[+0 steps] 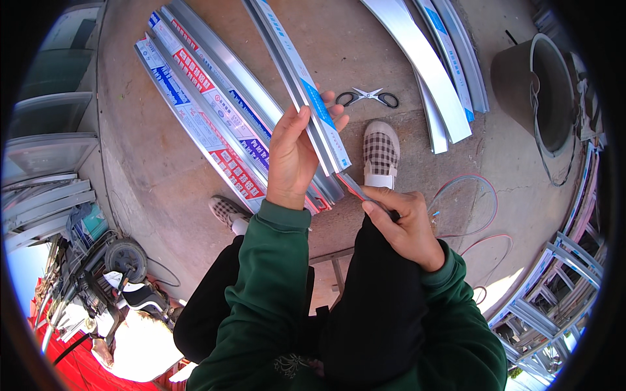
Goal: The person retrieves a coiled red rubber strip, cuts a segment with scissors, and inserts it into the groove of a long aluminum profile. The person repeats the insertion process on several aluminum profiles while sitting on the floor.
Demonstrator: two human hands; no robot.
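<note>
My left hand [290, 156] is wrapped round a long aluminium profile [287, 65] covered partly with blue and white film. Its near end points down toward my right knee. Thumb and fingers of my right hand [409, 228] pinch a thin grey and red strip [353, 187], probably a rubber or pile seal. The strip runs up to the near end of the profile; whether it sits inside the groove is too small to tell. More of that strip seems to lie in loops [495, 207] on the floor at the right.
Open scissors [370, 96] with black handles lie on the concrete floor beyond my shoe [381, 153]. More film-covered profiles [218, 107] lie at the left, and others [427, 58] at the far right. A dark bucket [512, 75] stands at the right, near metal racks [548, 287].
</note>
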